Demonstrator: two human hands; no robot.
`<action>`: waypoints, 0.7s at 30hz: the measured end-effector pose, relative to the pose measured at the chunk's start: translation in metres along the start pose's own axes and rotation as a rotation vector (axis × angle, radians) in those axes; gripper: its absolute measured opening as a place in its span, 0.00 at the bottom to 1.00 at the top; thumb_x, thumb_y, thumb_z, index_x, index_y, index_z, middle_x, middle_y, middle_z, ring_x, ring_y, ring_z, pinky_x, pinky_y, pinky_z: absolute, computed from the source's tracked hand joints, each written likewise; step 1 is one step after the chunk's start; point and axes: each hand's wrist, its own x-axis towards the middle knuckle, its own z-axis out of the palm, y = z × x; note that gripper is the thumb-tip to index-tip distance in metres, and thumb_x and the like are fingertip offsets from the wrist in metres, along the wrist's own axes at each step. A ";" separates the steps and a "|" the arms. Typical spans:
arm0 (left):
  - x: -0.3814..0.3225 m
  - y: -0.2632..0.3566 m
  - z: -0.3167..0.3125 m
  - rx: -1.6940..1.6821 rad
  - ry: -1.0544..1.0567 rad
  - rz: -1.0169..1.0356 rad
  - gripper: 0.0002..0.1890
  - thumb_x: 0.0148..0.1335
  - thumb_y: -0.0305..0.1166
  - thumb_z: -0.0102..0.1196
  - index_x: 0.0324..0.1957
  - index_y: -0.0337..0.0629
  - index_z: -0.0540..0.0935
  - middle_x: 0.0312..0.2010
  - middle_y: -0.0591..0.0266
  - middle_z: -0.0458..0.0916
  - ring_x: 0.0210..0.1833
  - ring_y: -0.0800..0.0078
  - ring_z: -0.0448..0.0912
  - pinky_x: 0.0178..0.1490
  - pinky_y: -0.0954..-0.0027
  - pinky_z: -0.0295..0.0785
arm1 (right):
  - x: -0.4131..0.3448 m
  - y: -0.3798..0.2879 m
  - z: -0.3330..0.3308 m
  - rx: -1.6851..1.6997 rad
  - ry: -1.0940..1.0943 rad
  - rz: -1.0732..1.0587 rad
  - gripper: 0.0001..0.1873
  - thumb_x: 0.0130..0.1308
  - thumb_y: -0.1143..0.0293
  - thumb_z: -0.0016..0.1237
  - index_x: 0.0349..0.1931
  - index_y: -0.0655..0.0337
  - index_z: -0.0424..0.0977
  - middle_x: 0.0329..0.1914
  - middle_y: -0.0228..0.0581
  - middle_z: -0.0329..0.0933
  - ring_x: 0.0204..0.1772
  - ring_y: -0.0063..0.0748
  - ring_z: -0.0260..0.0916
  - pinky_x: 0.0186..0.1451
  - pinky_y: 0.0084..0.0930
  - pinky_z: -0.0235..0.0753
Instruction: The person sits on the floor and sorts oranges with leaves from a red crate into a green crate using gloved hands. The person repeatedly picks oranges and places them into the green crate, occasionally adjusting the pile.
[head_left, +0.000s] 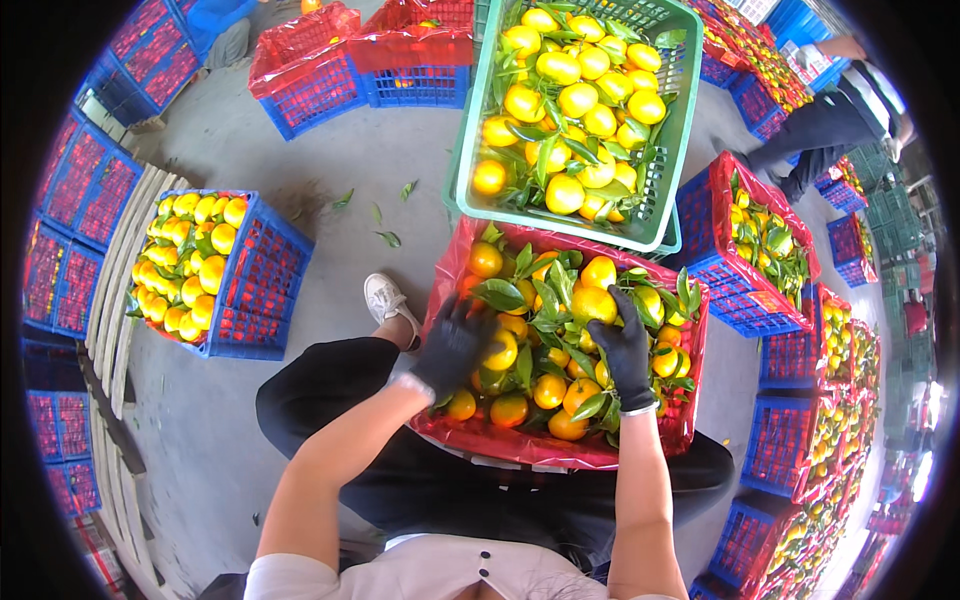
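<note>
Before me is a crate lined with red plastic film (566, 455), filled with leafy orange mandarins (550, 391). My right hand (628, 351), in a black glove, has its thumb and fingers around a yellow-orange mandarin (594, 305) at the top of the pile. At the left side of the crate, my left hand (456, 346), also black-gloved, is blurred. It lies against another mandarin (499, 351); its fingers are partly hidden, so its hold is unclear. Beyond stands a green plastic crate (577, 226) of yellower mandarins (577, 99) with leaves.
A blue crate of mandarins (259, 285) sits at left, near wooden slats (124, 285). Red-lined blue crates (315, 97) stand at the back. More filled crates (780, 442) line the right, where a person (832, 124) walks. Loose leaves (388, 239) lie on the concrete floor.
</note>
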 end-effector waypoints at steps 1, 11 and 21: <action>0.017 -0.004 -0.005 -0.008 -0.096 -0.004 0.22 0.66 0.42 0.53 0.58 0.42 0.79 0.48 0.51 0.84 0.61 0.49 0.77 0.75 0.48 0.56 | 0.001 0.003 -0.003 -0.084 -0.018 -0.083 0.33 0.58 0.77 0.60 0.66 0.62 0.69 0.66 0.48 0.72 0.68 0.43 0.70 0.70 0.35 0.71; 0.016 -0.027 0.009 0.174 -0.146 0.113 0.15 0.60 0.40 0.54 0.41 0.41 0.85 0.28 0.56 0.81 0.45 0.59 0.81 0.80 0.40 0.43 | -0.034 -0.020 0.107 -0.642 -0.499 -0.200 0.33 0.53 0.60 0.65 0.61 0.51 0.71 0.62 0.46 0.73 0.62 0.56 0.72 0.63 0.46 0.75; -0.014 -0.013 0.002 0.383 -0.095 0.149 0.27 0.55 0.48 0.62 0.54 0.42 0.83 0.50 0.53 0.79 0.65 0.51 0.70 0.79 0.36 0.43 | 0.038 0.050 0.179 -0.642 -0.560 -0.143 0.39 0.63 0.49 0.57 0.70 0.60 0.66 0.76 0.48 0.61 0.77 0.47 0.60 0.76 0.43 0.63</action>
